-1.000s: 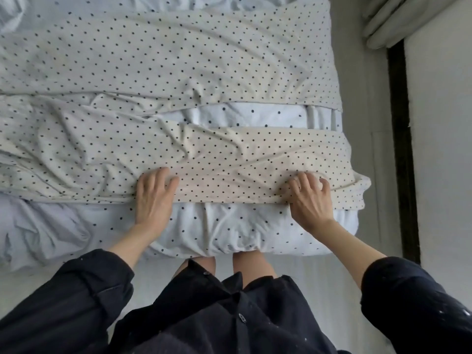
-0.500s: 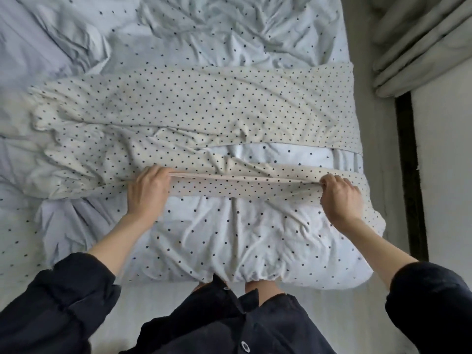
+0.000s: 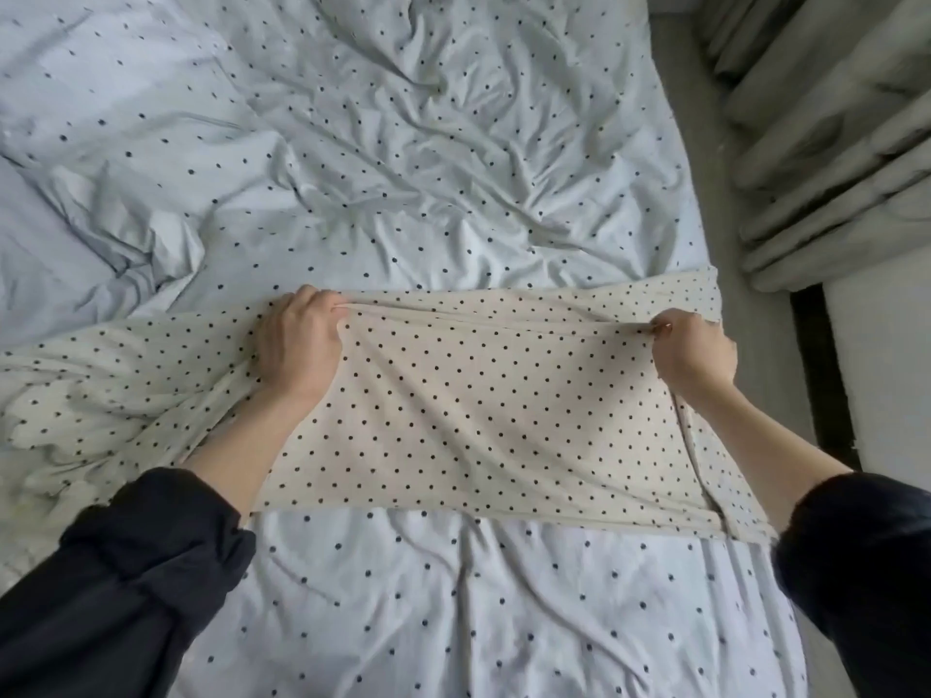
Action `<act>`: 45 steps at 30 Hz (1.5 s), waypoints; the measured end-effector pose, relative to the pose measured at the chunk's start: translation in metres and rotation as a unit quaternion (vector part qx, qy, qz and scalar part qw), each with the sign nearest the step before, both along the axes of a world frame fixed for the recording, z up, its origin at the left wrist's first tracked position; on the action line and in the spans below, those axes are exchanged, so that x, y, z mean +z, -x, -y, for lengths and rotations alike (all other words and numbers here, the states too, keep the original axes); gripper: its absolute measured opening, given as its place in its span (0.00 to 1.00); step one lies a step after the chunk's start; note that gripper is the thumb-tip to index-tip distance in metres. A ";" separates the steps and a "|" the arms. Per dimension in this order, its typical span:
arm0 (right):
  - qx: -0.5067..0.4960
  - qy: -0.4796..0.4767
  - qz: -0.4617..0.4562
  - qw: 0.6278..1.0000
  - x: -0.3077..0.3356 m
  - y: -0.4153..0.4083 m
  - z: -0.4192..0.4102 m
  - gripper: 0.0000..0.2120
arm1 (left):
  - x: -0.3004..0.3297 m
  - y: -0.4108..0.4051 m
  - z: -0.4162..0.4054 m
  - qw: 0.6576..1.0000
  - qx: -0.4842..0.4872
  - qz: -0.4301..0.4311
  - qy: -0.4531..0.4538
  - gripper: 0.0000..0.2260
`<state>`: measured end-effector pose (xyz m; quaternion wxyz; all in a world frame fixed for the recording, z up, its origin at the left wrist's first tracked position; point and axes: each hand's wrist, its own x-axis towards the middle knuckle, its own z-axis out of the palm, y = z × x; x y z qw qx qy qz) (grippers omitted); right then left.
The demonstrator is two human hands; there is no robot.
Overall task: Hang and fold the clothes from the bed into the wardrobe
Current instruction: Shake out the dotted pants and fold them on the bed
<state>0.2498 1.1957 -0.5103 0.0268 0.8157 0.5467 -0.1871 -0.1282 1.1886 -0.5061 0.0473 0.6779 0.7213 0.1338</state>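
Cream dotted garment (image 3: 478, 410) spread across bed (image 3: 453, 143), folded edge gripped by left hand (image 3: 297, 345) and pinched by right hand (image 3: 692, 352), fingers curled. Rumpled pale dotted bedding seen all round. Grey curtain (image 3: 831, 143) hung beside bed, at right.

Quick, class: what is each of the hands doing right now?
Left hand: closed, gripping the cream dotted garment.
Right hand: closed, pinching the same garment's edge.
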 end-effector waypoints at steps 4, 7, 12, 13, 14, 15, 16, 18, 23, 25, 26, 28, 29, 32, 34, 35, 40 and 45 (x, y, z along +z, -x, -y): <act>-0.015 -0.005 -0.016 1.000 -0.016 0.011 -0.031 0.18 | -0.016 0.005 -0.015 1.000 0.027 -0.003 0.003 0.05; -0.019 -0.017 -0.023 0.999 -0.029 0.018 -0.046 0.19 | -0.017 0.008 -0.024 0.998 0.053 -0.017 0.017 0.06; -0.024 -0.058 -0.076 0.995 -0.042 0.014 -0.043 0.14 | -0.008 -0.008 -0.026 0.995 0.095 -0.025 0.030 0.05; -0.019 -0.061 -0.090 0.994 -0.044 0.011 -0.036 0.14 | -0.008 -0.016 -0.023 0.995 0.088 -0.033 0.026 0.08; -0.004 -0.061 -0.089 0.994 -0.046 0.007 -0.028 0.15 | -0.008 -0.025 -0.019 0.996 0.074 -0.039 0.023 0.11; 0.017 -0.062 -0.076 0.995 -0.047 0.001 -0.016 0.17 | -0.009 -0.037 -0.015 0.997 0.054 -0.045 0.023 0.13; 0.040 -0.067 -0.061 0.995 -0.049 -0.006 -0.003 0.18 | -0.010 -0.049 -0.010 0.998 0.030 -0.057 0.024 0.15; 0.062 -0.065 -0.032 0.995 -0.051 -0.023 0.021 0.20 | -0.014 -0.079 -0.003 0.996 -0.031 -0.081 0.022 0.17; 0.032 -0.023 0.022 0.999 -0.060 -0.056 0.060 0.18 | -0.026 -0.151 0.008 0.978 -0.192 -0.066 0.054 0.14; 0.038 -0.029 0.055 0.997 -0.063 -0.071 0.064 0.15 | -0.029 -0.176 0.008 0.963 -0.233 -0.079 0.106 0.15; 0.043 -0.024 0.077 0.996 -0.064 -0.080 0.061 0.12 | -0.030 -0.186 0.007 0.954 -0.246 -0.086 0.145 0.17; 0.044 -0.021 0.108 0.993 -0.063 -0.099 0.045 0.10 | -0.032 -0.206 0.007 0.938 -0.261 -0.104 0.201 0.23; 0.047 -0.030 0.115 0.992 -0.062 -0.108 0.031 0.09 | -0.034 -0.213 0.006 0.932 -0.261 -0.122 0.218 0.24; 0.072 -0.082 0.132 0.985 -0.059 -0.121 -0.018 0.10 | -0.044 -0.221 0.003 0.935 -0.242 -0.143 0.218 0.24; 0.097 -0.097 0.144 0.980 -0.061 -0.123 -0.046 0.10 | -0.045 -0.225 -0.001 0.938 -0.229 -0.142 0.218 0.25; 0.098 -0.104 0.136 0.980 -0.064 -0.121 -0.055 0.10 | -0.046 -0.226 -0.003 0.939 -0.225 -0.142 0.219 0.25; 0.060 -0.156 0.037 0.985 -0.076 -0.101 -0.036 0.19 | -0.050 -0.228 -0.006 0.940 -0.202 -0.153 0.227 0.25; 0.210 -0.095 -0.073 0.970 -0.075 -0.057 0.029 0.21 | -0.044 -0.211 -0.005 0.949 -0.161 -0.136 0.236 0.23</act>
